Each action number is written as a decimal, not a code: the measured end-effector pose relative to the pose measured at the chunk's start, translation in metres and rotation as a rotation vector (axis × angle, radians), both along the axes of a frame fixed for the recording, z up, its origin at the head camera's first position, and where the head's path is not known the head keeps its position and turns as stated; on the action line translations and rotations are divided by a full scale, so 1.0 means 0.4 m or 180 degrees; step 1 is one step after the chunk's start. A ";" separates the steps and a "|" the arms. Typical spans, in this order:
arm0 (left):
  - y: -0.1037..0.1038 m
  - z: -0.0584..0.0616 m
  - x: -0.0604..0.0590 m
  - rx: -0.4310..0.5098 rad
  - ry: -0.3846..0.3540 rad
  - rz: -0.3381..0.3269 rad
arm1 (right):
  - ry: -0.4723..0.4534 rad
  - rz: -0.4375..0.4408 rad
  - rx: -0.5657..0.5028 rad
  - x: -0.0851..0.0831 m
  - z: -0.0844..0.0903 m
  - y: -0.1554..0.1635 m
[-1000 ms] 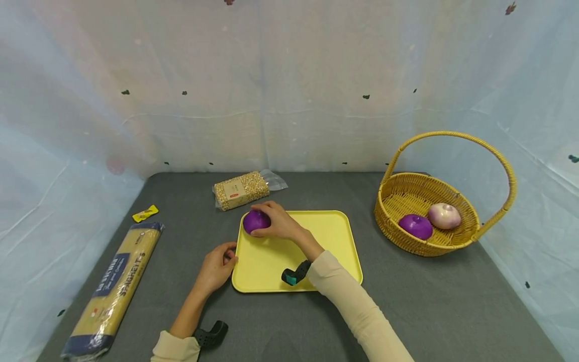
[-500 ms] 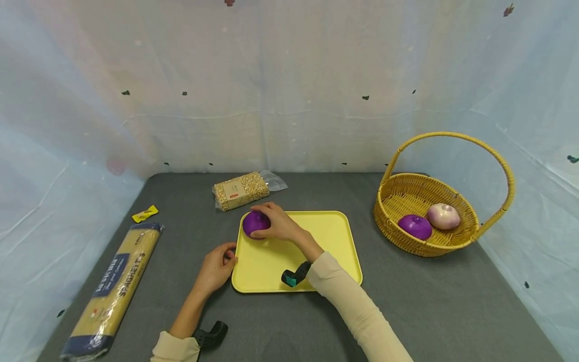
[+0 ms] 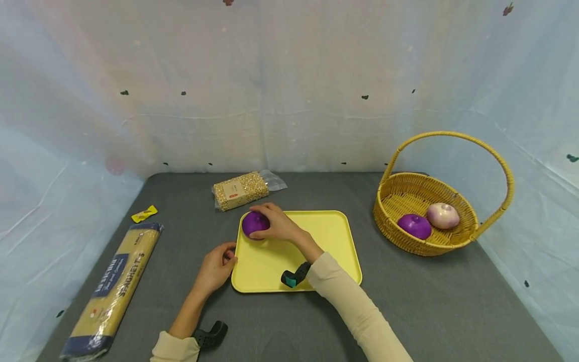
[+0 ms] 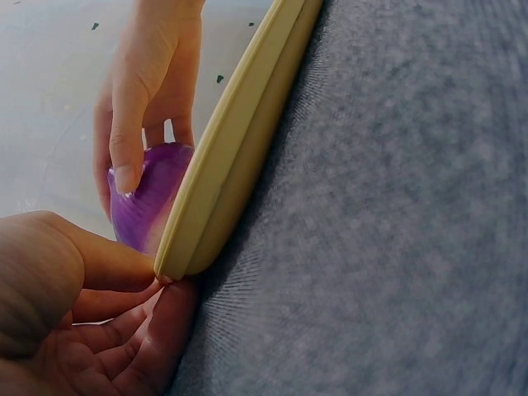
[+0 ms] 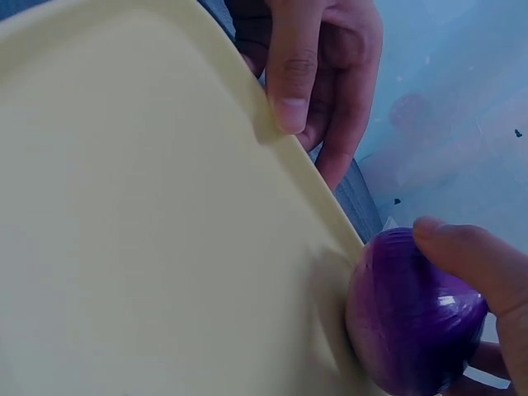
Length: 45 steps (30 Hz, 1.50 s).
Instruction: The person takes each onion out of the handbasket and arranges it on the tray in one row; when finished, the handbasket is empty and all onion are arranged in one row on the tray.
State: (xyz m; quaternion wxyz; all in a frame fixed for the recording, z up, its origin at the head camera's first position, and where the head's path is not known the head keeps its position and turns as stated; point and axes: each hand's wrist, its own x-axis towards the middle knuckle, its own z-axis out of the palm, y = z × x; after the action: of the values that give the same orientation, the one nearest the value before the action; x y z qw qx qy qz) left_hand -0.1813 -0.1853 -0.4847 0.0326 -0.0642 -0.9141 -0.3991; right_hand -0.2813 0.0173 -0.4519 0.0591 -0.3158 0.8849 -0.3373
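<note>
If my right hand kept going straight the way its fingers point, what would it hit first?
Past the purple onion that the right hand grips lies the tray's rim, then probably bare table; depth is unclear.

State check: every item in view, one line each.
Right hand: grips the purple onion.
Purple onion: resting in the tray's far left corner.
Left hand: pinches the tray's left edge.
Flat yellow plastic tray: flat on the table.
Yellow wicker basket: upright, holding a second purple onion and a pale one.
Spaghetti packet: lying flat.
Grain bag: lying flat.

Soft even light, blurred close-ups
</note>
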 end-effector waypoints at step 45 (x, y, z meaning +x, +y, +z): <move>-0.004 -0.003 -0.002 0.0001 0.0033 -0.0056 | 0.0567 -0.0033 -0.0940 0.057 0.052 0.086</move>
State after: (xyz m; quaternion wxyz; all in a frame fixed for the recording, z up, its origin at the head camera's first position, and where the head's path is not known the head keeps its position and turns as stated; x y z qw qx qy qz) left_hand -0.1820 -0.1869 -0.4858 0.0338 -0.0743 -0.9133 -0.3991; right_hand -0.2585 0.0519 -0.4313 -0.0684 -0.3451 0.8291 -0.4346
